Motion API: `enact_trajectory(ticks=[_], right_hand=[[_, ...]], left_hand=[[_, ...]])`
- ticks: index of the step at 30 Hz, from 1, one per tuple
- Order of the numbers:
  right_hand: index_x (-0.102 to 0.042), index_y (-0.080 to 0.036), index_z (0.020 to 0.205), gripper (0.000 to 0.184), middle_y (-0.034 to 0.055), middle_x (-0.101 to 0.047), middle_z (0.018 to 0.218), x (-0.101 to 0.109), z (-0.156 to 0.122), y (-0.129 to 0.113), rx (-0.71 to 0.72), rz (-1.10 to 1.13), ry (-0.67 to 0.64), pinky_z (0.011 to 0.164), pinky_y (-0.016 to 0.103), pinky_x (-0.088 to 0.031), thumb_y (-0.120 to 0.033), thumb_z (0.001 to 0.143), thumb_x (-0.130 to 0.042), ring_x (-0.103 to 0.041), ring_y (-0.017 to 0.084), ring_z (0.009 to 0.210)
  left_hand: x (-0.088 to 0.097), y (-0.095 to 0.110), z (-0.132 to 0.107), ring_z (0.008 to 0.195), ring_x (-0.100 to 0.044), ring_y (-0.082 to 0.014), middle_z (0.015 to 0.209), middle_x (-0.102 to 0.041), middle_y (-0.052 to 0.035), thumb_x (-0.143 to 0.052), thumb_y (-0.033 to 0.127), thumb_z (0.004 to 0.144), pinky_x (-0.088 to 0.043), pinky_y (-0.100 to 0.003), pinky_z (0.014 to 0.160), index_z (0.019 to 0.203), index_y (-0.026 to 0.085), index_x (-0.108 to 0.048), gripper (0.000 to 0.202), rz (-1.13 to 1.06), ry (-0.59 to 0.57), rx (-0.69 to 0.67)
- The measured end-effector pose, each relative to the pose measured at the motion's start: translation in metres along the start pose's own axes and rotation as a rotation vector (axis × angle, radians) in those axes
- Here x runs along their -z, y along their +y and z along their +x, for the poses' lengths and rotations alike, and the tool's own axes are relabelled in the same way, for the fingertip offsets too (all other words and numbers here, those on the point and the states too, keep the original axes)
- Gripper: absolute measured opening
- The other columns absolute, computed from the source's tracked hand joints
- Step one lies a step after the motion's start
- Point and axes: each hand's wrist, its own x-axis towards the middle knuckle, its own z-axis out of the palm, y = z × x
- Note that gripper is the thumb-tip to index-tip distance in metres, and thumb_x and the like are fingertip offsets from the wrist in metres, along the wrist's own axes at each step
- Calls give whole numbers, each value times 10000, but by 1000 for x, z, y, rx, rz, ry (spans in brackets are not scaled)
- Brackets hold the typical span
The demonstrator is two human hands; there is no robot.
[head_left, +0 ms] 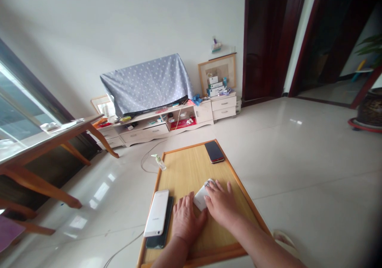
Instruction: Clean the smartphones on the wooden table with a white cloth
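A bamboo board with an orange wooden frame (197, 180) lies on the tiled floor, and both my hands are on it. My right hand (221, 204) presses on a small white rounded object (200, 197), its fingers spread over the object's far end. My left hand (187, 220) lies flat on the board, its thumb beside that object. Left of it, a white smartphone (156, 213) rests on a dark phone (159, 225). At the far corner lies a dark phone with a red edge (214, 151). A small pump bottle (159, 161) lies at the board's far left edge.
A thin white cable (146, 160) runs over the floor left of the board. Beyond stands a low cream cabinet (164, 127) under a dotted cloth-covered screen (146, 85). A glass-topped wooden table (38, 148) stands at the left, and a potted plant (370, 109) at the right.
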Motion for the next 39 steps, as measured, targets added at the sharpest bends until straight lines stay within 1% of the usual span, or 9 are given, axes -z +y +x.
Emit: enact_trajectory(ticks=[6, 12, 14, 20, 26, 29, 34, 36, 39], right_hand=[[-575, -310, 1394, 425, 50, -532, 1508, -3, -17, -16, 229, 107, -65, 1223, 577, -9, -385, 1040, -353, -355, 274, 1466], [-555, -273, 1419, 440, 84, -472, 1552, 4, -1, 2, 25, 25, -13, 1185, 660, 22, -353, 1027, -371, -309, 312, 1486], [-555, -256, 1425, 450, 95, -464, 1556, 3, -3, 0, 21, 21, -14, 1196, 640, 8, -370, 1023, -386, -297, 319, 1491], [-573, -291, 1409, 452, 78, -550, 1488, 2, -22, -18, 230, 113, -69, 1220, 581, 23, -451, 1040, -366, -379, 289, 1452], [-601, -289, 1368, 423, 78, -516, 1518, 10, -5, 3, 57, 52, -26, 1194, 645, -12, -382, 1040, -349, -370, 292, 1458], [-571, -246, 1410, 453, 109, -475, 1546, 4, -6, 2, 38, 37, -26, 1205, 623, -37, -392, 1018, -397, -319, 313, 1484], [-562, -272, 1415, 448, 82, -519, 1516, -3, -23, -14, 201, 99, -44, 1229, 563, -7, -411, 1023, -396, -376, 285, 1455], [-585, -291, 1383, 426, 66, -538, 1501, 1, -22, -12, 205, 109, -50, 1225, 571, -11, -402, 1035, -367, -406, 268, 1437], [-619, -272, 1342, 418, 83, -528, 1508, 7, -12, -1, 97, 67, -34, 1218, 584, -55, -374, 1030, -361, -398, 277, 1442]], left_hand=[[0, -1, 0, 1274, -497, -274, 1350, -618, -98, -534, 312, 844, -330, -409, 1071, 1401, 214, -491, 567, -1, -16, 18], [1, 1, 0, 1263, -502, -303, 1353, -606, -119, -545, 570, 861, -344, -433, 1068, 1388, 195, -503, 649, 2, -8, 1], [1, 1, 0, 1269, -499, -300, 1354, -605, -119, -540, 546, 868, -340, -428, 1070, 1385, 197, -505, 625, 4, -7, 4], [4, 1, 1, 1248, -508, -266, 1324, -623, -94, -544, 272, 818, -330, -392, 1058, 1371, 222, -509, 556, 12, -53, 21], [11, 11, 0, 1210, -519, -290, 1278, -634, -90, -568, 521, 849, -360, -398, 1024, 1304, 235, -554, 538, 7, -23, 12], [11, 10, 1, 1202, -523, -286, 1264, -638, -89, -549, 513, 862, -358, -399, 1024, 1291, 241, -560, 507, 10, -23, 11], [10, 6, 2, 1220, -513, -265, 1274, -633, -73, -569, 280, 808, -355, -378, 1009, 1285, 258, -557, 478, 20, -71, 16], [10, 7, 1, 1210, -517, -269, 1261, -636, -75, -567, 312, 825, -359, -384, 1003, 1279, 256, -560, 458, 20, -59, 14], [12, 9, 1, 1199, -522, -285, 1246, -637, -84, -562, 480, 864, -359, -405, 1019, 1269, 246, -567, 468, 12, -31, 13]])
